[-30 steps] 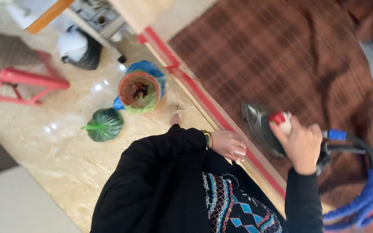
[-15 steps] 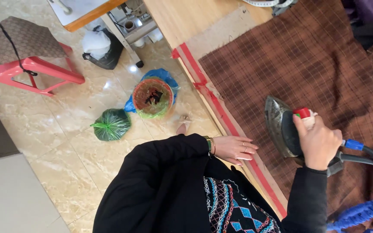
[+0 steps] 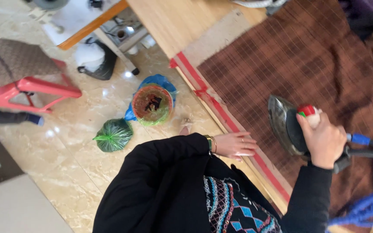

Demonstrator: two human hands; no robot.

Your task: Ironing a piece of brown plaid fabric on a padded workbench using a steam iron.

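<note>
Since the earlier frame I see the iron has slid along the brown checked cloth, right hand fingers clenched round its handle, left hand lying released, flat on the worktop edge.

Right hand holds iron (tilted) over brown plaid cloth.
</note>
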